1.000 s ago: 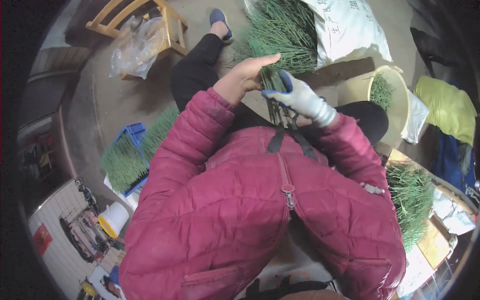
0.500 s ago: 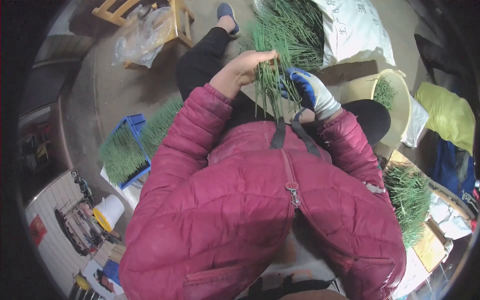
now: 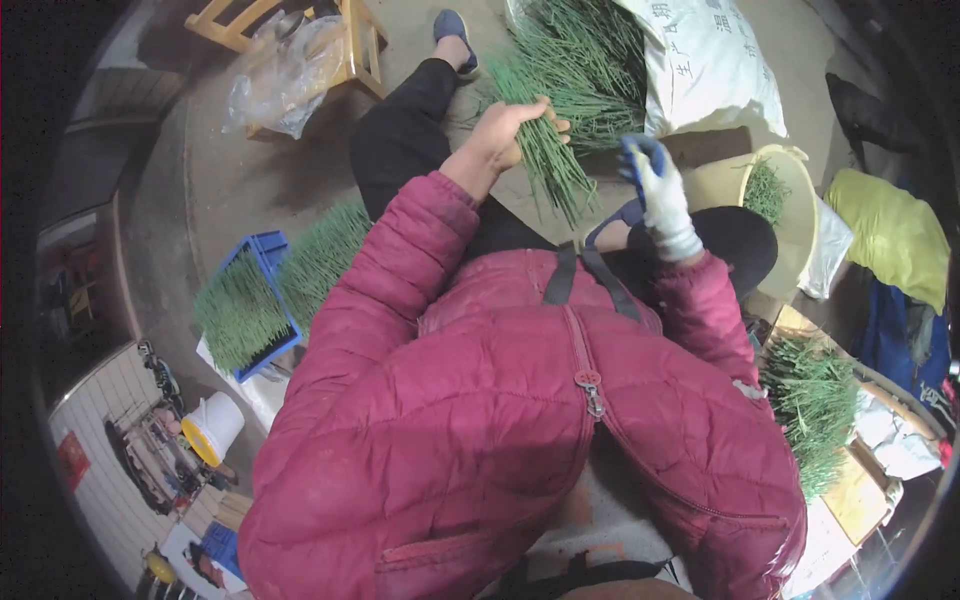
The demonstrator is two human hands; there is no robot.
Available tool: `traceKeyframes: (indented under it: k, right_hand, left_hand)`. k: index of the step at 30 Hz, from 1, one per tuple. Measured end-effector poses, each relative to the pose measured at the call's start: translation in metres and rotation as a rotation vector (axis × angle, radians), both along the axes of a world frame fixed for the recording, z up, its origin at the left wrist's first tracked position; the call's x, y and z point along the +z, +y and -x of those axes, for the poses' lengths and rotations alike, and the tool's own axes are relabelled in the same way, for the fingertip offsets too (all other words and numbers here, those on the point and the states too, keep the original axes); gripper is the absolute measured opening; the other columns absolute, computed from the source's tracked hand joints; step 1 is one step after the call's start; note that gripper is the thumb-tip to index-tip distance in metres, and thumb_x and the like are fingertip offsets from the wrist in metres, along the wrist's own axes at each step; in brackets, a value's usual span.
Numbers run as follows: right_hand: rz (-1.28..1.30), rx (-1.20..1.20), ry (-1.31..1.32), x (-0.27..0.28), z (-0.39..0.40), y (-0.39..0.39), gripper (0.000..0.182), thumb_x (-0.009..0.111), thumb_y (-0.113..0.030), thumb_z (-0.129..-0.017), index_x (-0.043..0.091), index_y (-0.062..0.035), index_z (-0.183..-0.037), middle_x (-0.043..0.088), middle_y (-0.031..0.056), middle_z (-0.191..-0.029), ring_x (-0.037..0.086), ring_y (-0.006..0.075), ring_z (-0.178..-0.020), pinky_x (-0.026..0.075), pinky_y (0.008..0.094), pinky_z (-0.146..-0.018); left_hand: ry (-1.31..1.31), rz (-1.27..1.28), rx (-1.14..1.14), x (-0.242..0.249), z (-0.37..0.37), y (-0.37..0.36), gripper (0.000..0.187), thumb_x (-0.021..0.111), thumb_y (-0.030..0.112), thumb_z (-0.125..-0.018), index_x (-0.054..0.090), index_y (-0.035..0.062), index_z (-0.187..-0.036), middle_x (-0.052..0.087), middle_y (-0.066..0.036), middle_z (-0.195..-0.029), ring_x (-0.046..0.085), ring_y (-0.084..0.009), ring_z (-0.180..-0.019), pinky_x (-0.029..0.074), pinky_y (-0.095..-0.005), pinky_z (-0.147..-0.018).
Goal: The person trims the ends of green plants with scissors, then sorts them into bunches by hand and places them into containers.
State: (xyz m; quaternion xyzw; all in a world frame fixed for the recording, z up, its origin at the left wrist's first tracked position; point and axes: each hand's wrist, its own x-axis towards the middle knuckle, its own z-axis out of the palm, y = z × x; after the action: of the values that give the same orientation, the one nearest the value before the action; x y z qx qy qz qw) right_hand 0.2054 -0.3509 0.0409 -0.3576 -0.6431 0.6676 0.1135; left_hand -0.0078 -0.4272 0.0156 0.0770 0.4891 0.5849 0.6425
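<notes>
My left hand [image 3: 505,132], bare, is closed round a bunch of thin green stalks [image 3: 560,172] that look like chive stems. The bunch slants down to the right in front of my lap. My right hand [image 3: 655,195] wears a white and blue glove and is held apart from the bunch, to its right. Its fingers are curled; whatever they may pinch is too small to make out. Beyond both hands lies a big heap of similar stalks [image 3: 590,65], spilling from the mouth of a white woven sack [image 3: 705,70].
At right stand a cream bucket [image 3: 800,235] with green bits inside and a yellow sack [image 3: 890,230]. More stalks [image 3: 810,410] lie on a board near my right elbow. To the left are a blue crate [image 3: 270,250] of upright stalks and a wooden chair [image 3: 360,50] with plastic bags.
My right hand has moved away from the bunch, to the right. The bunch in my left hand has gone from hanging loosely spread to a tighter, slanted bundle.
</notes>
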Motion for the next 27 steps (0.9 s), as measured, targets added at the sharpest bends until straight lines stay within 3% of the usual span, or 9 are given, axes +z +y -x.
traceKeyframes:
  k: [3, 6, 9, 12, 15, 18, 21, 24, 27]
  right_hand:
    - [-0.117, -0.350, -0.030, 0.027, 0.001, -0.014, 0.025, 0.060, -0.028, -0.087, 0.053, -0.0057, -0.095, 0.056, 0.0058, -0.075, 0.054, 0.0110, -0.061, 0.047, 0.0214, -0.059]
    - [-0.514, -0.033, -0.555, 0.055, 0.012, -0.032, 0.043, 0.060, -0.054, -0.078, 0.049, -0.0132, -0.081, 0.056, 0.0018, -0.066, 0.052, 0.0195, -0.060, 0.042, 0.0323, -0.068]
    - [-0.676, 0.099, -0.576, 0.025, 0.015, -0.030, 0.038, 0.045, -0.048, -0.088, 0.041, -0.0121, -0.074, 0.051, 0.0101, -0.063, 0.050, 0.0384, -0.065, 0.037, 0.0437, -0.060]
    - [-0.727, 0.226, -0.366, 0.028, 0.010, -0.039, 0.028, 0.045, -0.034, -0.090, 0.045, -0.0130, -0.072, 0.048, 0.0053, -0.061, 0.044, 0.0255, -0.058, 0.036, 0.0371, -0.059]
    - [-0.722, 0.117, -0.241, 0.044, 0.007, -0.046, 0.035, 0.054, -0.023, -0.084, 0.032, -0.0126, -0.059, 0.026, -0.0016, -0.054, 0.023, 0.0127, -0.054, 0.025, 0.0325, -0.050]
    - [-0.183, -0.049, -0.277, 0.045, 0.008, -0.034, 0.035, 0.052, -0.023, -0.089, 0.033, -0.0139, -0.062, 0.029, -0.0038, -0.055, 0.026, 0.0087, -0.056, 0.028, 0.0273, -0.054]
    - [-0.481, 0.152, -0.314, 0.013, 0.017, -0.020, 0.035, 0.050, -0.044, -0.091, 0.064, -0.0122, -0.090, 0.044, -0.0040, -0.059, 0.039, 0.0065, -0.057, 0.034, 0.0258, -0.054]
    - [-0.471, 0.179, -0.431, 0.024, 0.033, -0.034, 0.046, 0.046, -0.049, -0.089, 0.043, -0.0118, -0.063, 0.041, 0.0028, -0.054, 0.035, 0.0194, -0.056, 0.034, 0.0366, -0.057]
    - [-0.628, 0.226, -0.182, 0.018, 0.025, -0.041, 0.036, 0.052, -0.028, -0.089, 0.034, -0.0132, -0.061, 0.029, -0.0038, -0.056, 0.023, 0.0130, -0.057, 0.025, 0.0328, -0.052]
  left_hand:
    - [-0.051, 0.047, 0.110, 0.016, 0.005, 0.004, 0.023, 0.059, 0.011, -0.085, 0.056, -0.0101, -0.093, 0.066, -0.015, -0.095, 0.066, -0.0270, -0.081, 0.052, -0.0359, -0.079]
    - [-0.207, -0.128, 0.197, 0.013, -0.002, 0.013, 0.024, 0.052, 0.013, -0.090, 0.057, -0.0102, -0.094, 0.061, -0.026, -0.088, 0.062, -0.0348, -0.077, 0.056, -0.0436, -0.071]
    - [-0.250, -0.135, 0.153, 0.011, 0.002, 0.014, 0.028, 0.049, 0.017, -0.092, 0.056, -0.0057, -0.077, 0.056, -0.020, -0.081, 0.060, -0.0341, -0.074, 0.055, -0.0446, -0.071]
    - [-0.260, -0.096, 0.164, 0.002, 0.012, 0.011, 0.011, 0.043, 0.012, -0.094, 0.038, 0.0037, -0.098, 0.038, 0.000, -0.060, 0.042, -0.0165, -0.052, 0.044, -0.0357, -0.062]
    - [-0.026, 0.077, 0.342, 0.010, 0.036, 0.014, 0.033, 0.048, 0.010, -0.093, 0.039, -0.0113, -0.117, 0.034, 0.004, -0.050, 0.042, -0.0114, -0.041, 0.048, -0.0303, -0.049]
    - [-0.053, -0.033, 0.299, 0.020, 0.036, 0.012, 0.014, 0.041, 0.012, -0.095, 0.043, 0.0045, -0.083, 0.036, 0.002, -0.054, 0.040, -0.0141, -0.047, 0.043, -0.0303, -0.051]
    - [-0.022, -0.093, 0.158, 0.036, 0.015, 0.019, 0.018, 0.047, 0.020, -0.094, 0.043, 0.0030, -0.094, 0.043, 0.002, -0.057, 0.050, -0.0158, -0.052, 0.047, -0.0335, -0.052]
    - [0.091, -0.069, 0.149, 0.040, 0.001, 0.019, 0.016, 0.045, 0.018, -0.094, 0.044, 0.0019, -0.090, 0.041, 0.001, -0.057, 0.044, -0.0152, -0.050, 0.043, -0.0320, -0.054]
    - [0.026, 0.013, 0.112, 0.028, 0.002, 0.015, 0.017, 0.039, 0.018, -0.096, 0.042, 0.0035, -0.090, 0.033, 0.003, -0.052, 0.036, -0.0117, -0.044, 0.038, -0.0320, -0.051]
